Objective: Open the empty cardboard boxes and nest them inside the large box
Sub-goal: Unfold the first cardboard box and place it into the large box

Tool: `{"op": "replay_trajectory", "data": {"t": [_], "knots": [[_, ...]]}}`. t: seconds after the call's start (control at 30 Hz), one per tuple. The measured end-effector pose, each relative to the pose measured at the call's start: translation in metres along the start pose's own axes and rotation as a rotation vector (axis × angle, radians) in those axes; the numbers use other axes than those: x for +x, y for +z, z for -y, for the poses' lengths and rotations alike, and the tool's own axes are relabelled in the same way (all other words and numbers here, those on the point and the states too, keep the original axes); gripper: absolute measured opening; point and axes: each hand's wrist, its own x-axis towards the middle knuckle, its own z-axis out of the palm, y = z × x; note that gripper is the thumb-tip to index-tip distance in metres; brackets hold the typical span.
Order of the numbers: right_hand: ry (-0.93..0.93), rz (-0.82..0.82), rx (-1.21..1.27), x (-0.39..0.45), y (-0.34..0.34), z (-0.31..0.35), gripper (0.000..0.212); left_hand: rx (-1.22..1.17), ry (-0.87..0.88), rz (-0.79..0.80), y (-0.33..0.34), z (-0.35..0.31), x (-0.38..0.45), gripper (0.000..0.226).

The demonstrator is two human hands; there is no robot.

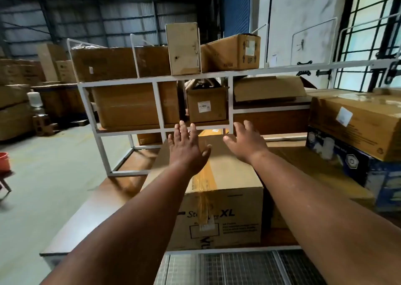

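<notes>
Cardboard box [219, 174] marked XL sits shut on the wooden table [104, 202] right in front of the person, its top seam sealed with yellowish tape [205, 176] that runs down over the near face. Both hands reach out above its far end with fingers spread and straight, holding nothing: the left hand [186, 148] hovers over the left half of the top, the right hand [245, 141] over the right half. Whether either palm touches the cardboard cannot be told.

The step in hand looks like taking hold of this box or a box beyond it. To open this one well, the 2 hands should work from the tape seam: lift a tape end at the near edge, peel along the middle, then fold the flaps outward without tearing them.

A white metal rack [160, 104] stands just behind the box and crowds its far edge, so flaps swinging back may strike the frame; drawing the box nearer first would help. On the rack are several more boxes, among them a small labelled box [207, 106] on the middle shelf and an upright pale box [184, 48] on top. To the right, a taped brown carton [355, 122] rests on a blue printed box [355, 167], close beside the work area.
</notes>
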Motion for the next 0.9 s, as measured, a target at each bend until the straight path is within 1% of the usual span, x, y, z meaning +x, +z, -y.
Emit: {"op": "replay_trajectory", "data": {"t": [0.03, 0.1, 0.17, 0.2, 0.23, 0.33, 0.4, 0.47, 0.53, 0.57, 0.67, 0.73, 0.8, 0.9], "knots": [[0.084, 0.04, 0.043, -0.005, 0.012, -0.01, 0.074, 0.014, -0.062, 0.09, 0.011, 0.002, -0.009, 0.098], [0.251, 0.116, 0.167, -0.019, 0.039, -0.039, 0.07, 0.03, -0.182, 0.22, 0.034, 0.015, -0.029, 0.098], [0.424, 0.235, 0.297, -0.04, 0.065, -0.065, 0.069, 0.028, -0.352, 0.341, 0.056, 0.033, -0.054, 0.098], [0.508, 0.246, 0.383, -0.048, 0.075, -0.074, 0.071, 0.027, -0.431, 0.381, 0.064, 0.04, -0.063, 0.098], [0.572, 0.224, 0.485, -0.054, 0.086, -0.082, 0.074, 0.05, -0.481, 0.395, 0.069, 0.046, -0.07, 0.099], [0.681, 0.089, 0.668, -0.065, 0.109, -0.097, 0.092, 0.127, -0.482, 0.384, 0.074, 0.051, -0.073, 0.099], [0.69, 0.021, 0.736, -0.07, 0.117, -0.098, 0.094, 0.141, -0.475, 0.414, 0.073, 0.053, -0.068, 0.101], [0.682, -0.036, 0.754, -0.073, 0.119, -0.097, 0.089, 0.144, -0.427, 0.439, 0.07, 0.062, -0.062, 0.102], [0.667, -0.069, 0.753, -0.079, 0.12, -0.093, 0.084, 0.13, -0.379, 0.432, 0.068, 0.08, -0.067, 0.103], [0.656, -0.079, 0.762, -0.084, 0.12, -0.091, 0.084, 0.116, -0.389, 0.419, 0.066, 0.091, -0.071, 0.105], [0.653, -0.117, 0.841, -0.096, 0.116, -0.075, 0.078, 0.033, -0.508, 0.356, 0.062, 0.121, -0.09, 0.112], [0.637, -0.165, 0.878, -0.095, 0.113, -0.064, 0.067, 0.003, -0.526, 0.322, 0.064, 0.129, -0.096, 0.118], [0.605, -0.188, 0.851, -0.088, 0.106, -0.053, 0.057, -0.022, -0.545, 0.31, 0.06, 0.133, -0.097, 0.121], [0.517, -0.166, 0.787, -0.071, 0.095, -0.036, 0.032, -0.075, -0.578, 0.317, 0.05, 0.142, -0.099, 0.125]]}}
